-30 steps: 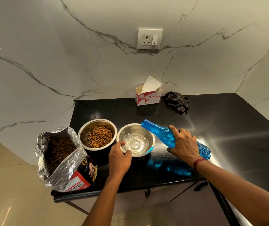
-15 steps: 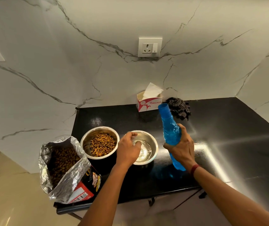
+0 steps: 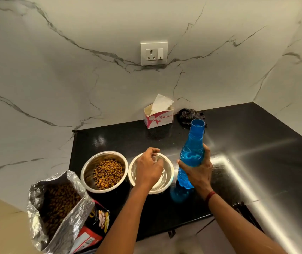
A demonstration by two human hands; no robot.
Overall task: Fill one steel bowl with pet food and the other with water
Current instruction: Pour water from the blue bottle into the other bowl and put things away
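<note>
Steel bowls: two, side by side and almost touching, at the near-left part of the black counter (image 3: 256, 153).
Food bowl (image 3: 89, 169): the left one – it holds brown kibble (image 3: 109, 173), which covers the bottom but does not reach the rim.
Water bowl (image 3: 167, 177): the right one, between the food bowl and the bottle; the left hand hides much of it, and how much water is inside I cannot tell.
Left hand (image 3: 149, 165): over the water bowl, palm down and fingers curled near the far rim; whether it holds something is not visible.
Right hand (image 3: 196, 171): wrapped around the middle of the blue plastic bottle (image 3: 192, 143), with a red band (image 3: 209, 196) on the wrist.
Bottle: nearly upright, just beside the water bowl on its right, its mouth open with no cap on it – water fills the lower part. If the base touches the counter I cannot say.
Pet food bag (image 3: 55, 208): foil, open at the top, kibble inside, at the near-left corner of the counter, close to the food bowl.
Back of the counter: a tissue box (image 3: 158, 118) against the marble wall, and a dark checked cloth (image 3: 187, 114) just to its right.
Wall: a white socket with switch (image 3: 154, 54) above the tissue box.
</note>
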